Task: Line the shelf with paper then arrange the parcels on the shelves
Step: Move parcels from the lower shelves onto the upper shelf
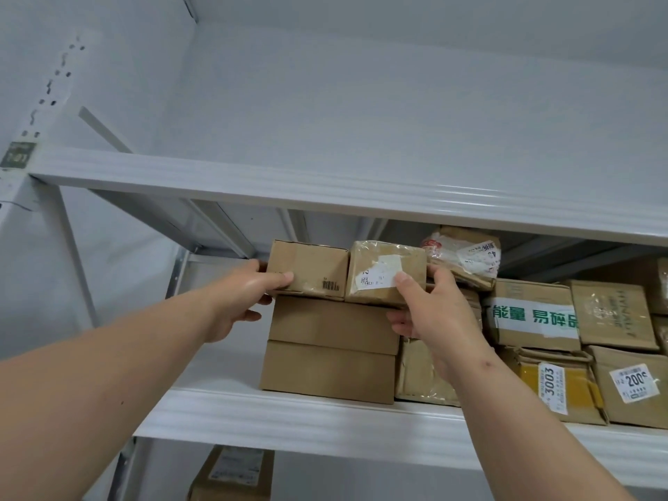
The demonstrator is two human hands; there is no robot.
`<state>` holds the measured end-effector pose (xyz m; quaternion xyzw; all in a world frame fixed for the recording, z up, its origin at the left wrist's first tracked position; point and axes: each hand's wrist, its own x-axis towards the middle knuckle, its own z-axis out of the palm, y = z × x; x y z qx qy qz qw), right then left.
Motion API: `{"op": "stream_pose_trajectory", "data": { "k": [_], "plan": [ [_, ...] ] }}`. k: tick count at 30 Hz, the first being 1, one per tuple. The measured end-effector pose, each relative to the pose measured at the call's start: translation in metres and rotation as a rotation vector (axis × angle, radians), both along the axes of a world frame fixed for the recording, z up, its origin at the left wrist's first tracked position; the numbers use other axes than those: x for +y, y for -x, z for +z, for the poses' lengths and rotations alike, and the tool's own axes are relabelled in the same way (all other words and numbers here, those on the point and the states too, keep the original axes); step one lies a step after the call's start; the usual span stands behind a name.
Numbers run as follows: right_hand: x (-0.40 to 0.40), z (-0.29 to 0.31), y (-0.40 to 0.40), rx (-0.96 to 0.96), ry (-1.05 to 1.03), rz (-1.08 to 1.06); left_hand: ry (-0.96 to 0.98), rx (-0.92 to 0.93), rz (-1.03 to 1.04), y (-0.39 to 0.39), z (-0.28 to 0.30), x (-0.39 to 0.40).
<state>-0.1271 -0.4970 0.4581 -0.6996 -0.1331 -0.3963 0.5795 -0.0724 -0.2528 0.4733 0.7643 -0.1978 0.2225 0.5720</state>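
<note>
Arranging: the left hand (pixel 243 294) grips a small barcoded brown cardboard box (pixel 309 270) and the right hand (pixel 433 312) its taped neighbour (pixel 386 271), fingers curled around both atop the stacked flat cartons (pixel 330 348); next, probably squaring them flush.

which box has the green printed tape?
The box with green-lettered white tape, right of the right hand; other boxes are plain or carry small labels.

A pale grey-white wall (pixel 397 103) is seen behind a white metal rack. A slotted upright post (pixel 32 113) stands at the left, bearing a small dark label (pixel 16 153). A diagonal brace (pixel 103 130) is fixed against the wall. Soft, even light is reflected along the upper crossbeam (pixel 325 197).
</note>
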Motion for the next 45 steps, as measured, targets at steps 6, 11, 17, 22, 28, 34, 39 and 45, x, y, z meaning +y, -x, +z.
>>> {"op": "stream_pose_trajectory", "data": {
  "k": [6,11,17,22,28,34,39,45],
  "plan": [
    [0.005,0.001,-0.023,-0.045,0.084,-0.243,-0.018,-0.043,0.06,-0.015,-0.002,-0.004],
    [0.004,-0.009,-0.027,-0.036,0.116,-0.318,-0.062,-0.021,0.137,-0.017,-0.01,-0.006],
    [0.004,-0.029,-0.005,-0.177,0.145,-0.332,0.052,-0.087,0.218,-0.004,-0.028,-0.006],
    [0.012,-0.066,0.026,-0.185,0.183,-0.204,0.128,-0.257,0.321,0.025,-0.057,-0.018],
    [0.007,-0.154,0.06,-0.011,0.277,0.053,0.095,-0.338,0.198,0.077,-0.132,-0.065],
    [-0.049,-0.264,0.073,0.298,0.245,0.108,0.045,-0.147,0.128,0.093,-0.234,-0.132],
    [-0.14,-0.339,0.094,0.559,0.139,0.055,0.012,0.162,-0.014,0.088,-0.309,-0.228],
    [-0.288,-0.4,0.123,0.8,0.023,-0.131,0.088,0.558,-0.169,0.094,-0.396,-0.371]
  ]
}}
